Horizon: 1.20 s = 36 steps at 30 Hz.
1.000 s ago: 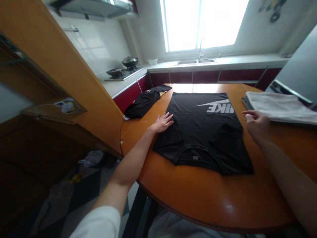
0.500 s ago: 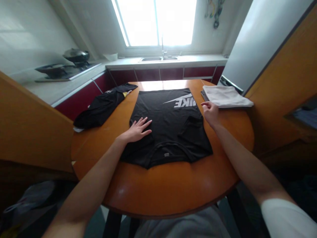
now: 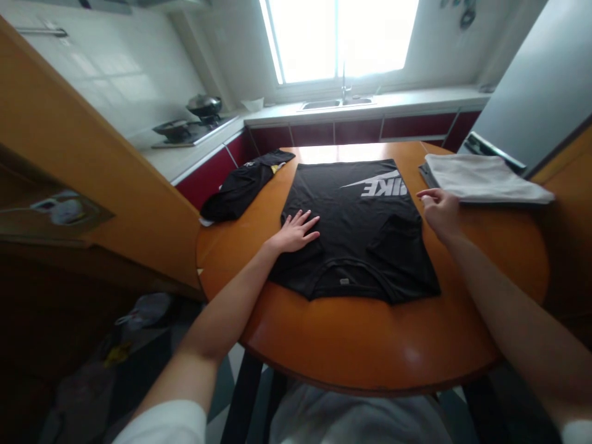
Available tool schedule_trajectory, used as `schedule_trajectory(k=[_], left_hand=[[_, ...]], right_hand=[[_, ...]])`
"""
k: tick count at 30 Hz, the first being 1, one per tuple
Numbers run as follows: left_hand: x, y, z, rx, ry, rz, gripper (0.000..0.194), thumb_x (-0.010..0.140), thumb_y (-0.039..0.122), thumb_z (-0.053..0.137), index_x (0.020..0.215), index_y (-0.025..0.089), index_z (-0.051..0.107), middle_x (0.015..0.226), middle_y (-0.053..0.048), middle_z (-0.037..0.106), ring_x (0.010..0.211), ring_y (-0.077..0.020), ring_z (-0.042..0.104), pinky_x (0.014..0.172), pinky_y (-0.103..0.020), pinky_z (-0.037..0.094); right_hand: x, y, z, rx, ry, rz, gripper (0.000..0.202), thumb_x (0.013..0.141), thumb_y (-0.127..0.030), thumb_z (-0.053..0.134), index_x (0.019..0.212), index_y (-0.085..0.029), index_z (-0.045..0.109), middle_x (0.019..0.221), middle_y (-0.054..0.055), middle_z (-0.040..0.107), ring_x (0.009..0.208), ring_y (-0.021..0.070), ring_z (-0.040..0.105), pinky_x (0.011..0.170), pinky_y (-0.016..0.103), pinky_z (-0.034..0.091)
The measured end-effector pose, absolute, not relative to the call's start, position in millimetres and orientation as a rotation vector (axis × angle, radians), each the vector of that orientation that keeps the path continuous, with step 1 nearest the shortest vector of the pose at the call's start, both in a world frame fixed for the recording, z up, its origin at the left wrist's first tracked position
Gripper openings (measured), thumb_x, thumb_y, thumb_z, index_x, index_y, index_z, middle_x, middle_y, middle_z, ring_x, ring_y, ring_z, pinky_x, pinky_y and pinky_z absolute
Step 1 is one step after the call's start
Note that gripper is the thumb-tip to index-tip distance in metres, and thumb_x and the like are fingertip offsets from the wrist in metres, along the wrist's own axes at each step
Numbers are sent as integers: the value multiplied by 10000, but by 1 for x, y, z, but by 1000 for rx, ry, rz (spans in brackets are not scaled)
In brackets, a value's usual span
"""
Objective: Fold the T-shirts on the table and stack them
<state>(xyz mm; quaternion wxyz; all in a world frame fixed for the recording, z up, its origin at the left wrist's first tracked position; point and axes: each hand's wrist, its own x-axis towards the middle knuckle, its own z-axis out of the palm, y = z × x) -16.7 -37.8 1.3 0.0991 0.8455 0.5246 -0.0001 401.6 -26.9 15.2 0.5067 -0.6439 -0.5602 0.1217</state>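
Note:
A black T-shirt (image 3: pixel 345 213) with a large white NIKE print lies flat on the round wooden table (image 3: pixel 319 345), its collar toward me. Both sleeves are folded in over the body. On the shirt's left side my left hand (image 3: pixel 296 233) rests palm down with its fingers spread. My right hand (image 3: pixel 441 214) is just off the shirt's right edge, its fingers curled together and nothing visible in them. Close beyond it is a folded stack of cloth (image 3: pixel 485 179), white on top with dark layers beneath.
A black crumpled garment (image 3: pixel 243 191) lies at the table's left side. Behind the table run a counter with a sink (image 3: pixel 335 103) and a stove carrying a lidded pot (image 3: pixel 203 106). Wooden panels (image 3: pixel 152 228) stand left, and a refrigerator (image 3: pixel 522 86) stands right.
My view has swung left, so everything sits farther right in the picture. Both hands keep nearly the same places relative to the T-shirt, which has not visibly moved.

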Motion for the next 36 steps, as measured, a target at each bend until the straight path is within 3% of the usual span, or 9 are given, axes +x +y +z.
schedule_trajectory(k=[8,12,17,20,25,31,36], left_hand=[[-25,-37,17,2412,1468,255,707,985,672,336,1594,316,284,1700,-50,91,1559,-329,5,1224,-604,67],[-47,-35,49,2396,1265,489,688,995,644,360,1562,256,373,1658,-68,277,1545,-274,184,1246,-467,193],[-62,-62,53,2513,1069,401,520,1002,516,457,1434,245,557,1563,-83,457,1501,-258,318,1235,-480,255],[-62,-86,35,2573,1085,339,515,1019,474,442,1478,249,508,1617,-79,367,1534,-250,232,1243,-486,233],[-56,-105,12,2601,1275,139,604,1021,559,404,1575,329,329,1681,-24,181,1559,-272,105,1254,-535,110],[-50,-108,14,2631,1332,106,609,1029,574,350,1582,320,318,1681,-15,178,1559,-247,115,1263,-490,88],[-47,-114,17,2661,1353,210,588,1022,545,388,1554,296,387,1661,-28,265,1556,-251,139,1262,-492,125]], right_hand=[[402,-27,12,-1517,-1322,307,294,787,-215,537,930,-109,772,821,119,743,661,159,621,588,248,434],[404,-26,11,-1512,-1312,308,299,776,-238,542,920,-112,772,825,128,745,669,176,636,576,254,439],[401,-29,16,-1542,-1310,319,311,775,-256,538,922,-113,770,774,106,730,597,159,600,522,246,401],[398,-31,18,-1531,-1322,314,314,779,-270,540,923,-118,774,761,102,729,593,163,600,527,252,403],[396,-30,15,-1472,-1339,317,301,757,-248,537,895,-123,774,805,118,748,689,192,659,610,267,461],[396,-27,11,-1478,-1332,331,308,752,-259,539,894,-123,777,789,116,747,681,202,669,599,271,469],[393,-30,15,-1467,-1356,336,291,755,-246,538,874,-115,769,774,123,741,677,204,658,590,278,452]])
